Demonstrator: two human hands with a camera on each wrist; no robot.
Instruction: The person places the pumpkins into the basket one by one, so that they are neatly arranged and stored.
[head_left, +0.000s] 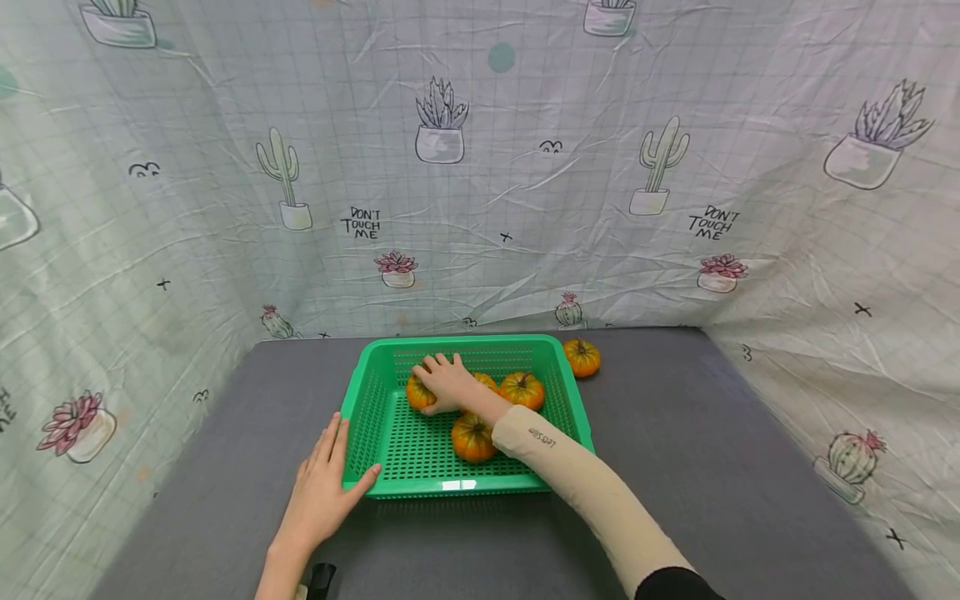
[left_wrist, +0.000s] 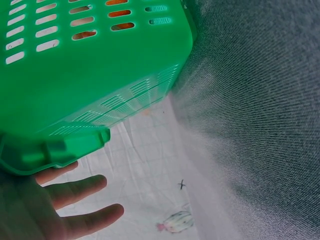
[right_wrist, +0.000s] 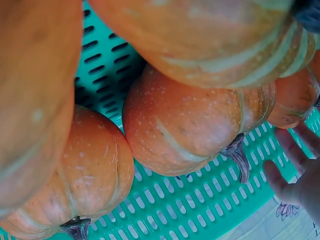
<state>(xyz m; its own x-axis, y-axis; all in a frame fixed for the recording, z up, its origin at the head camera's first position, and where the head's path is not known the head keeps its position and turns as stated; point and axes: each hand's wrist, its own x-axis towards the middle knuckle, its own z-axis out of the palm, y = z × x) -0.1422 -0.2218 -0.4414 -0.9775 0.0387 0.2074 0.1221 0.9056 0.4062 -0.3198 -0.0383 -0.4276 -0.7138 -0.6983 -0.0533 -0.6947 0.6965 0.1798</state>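
Small orange pumpkins sit in a green plastic basket (head_left: 405, 483). In the head view my right hand (head_left: 446, 385) reaches over them to the pumpkin (head_left: 417, 395) at the back left, its fingers and thumb round it. The right wrist view shows fingers (right_wrist: 285, 150) at that pumpkin's edge (right_wrist: 292, 100). Another pumpkin (head_left: 474, 438) lies nearer the front, by the sleeve, and one (head_left: 522, 389) at the right; one more is partly hidden behind my wrist. My left hand (head_left: 324, 487) rests on the basket's front left corner, fingers straight; the left wrist view shows these fingers (left_wrist: 80, 192) beside the rim.
Outside the basket, by its back right corner, a single pumpkin (head_left: 582, 357) stands on the grey table (head_left: 675, 433). Behind and at both sides hangs a cloth (head_left: 502, 192) printed with cacti. A dark strap (head_left: 321, 579) shows near my left wrist.
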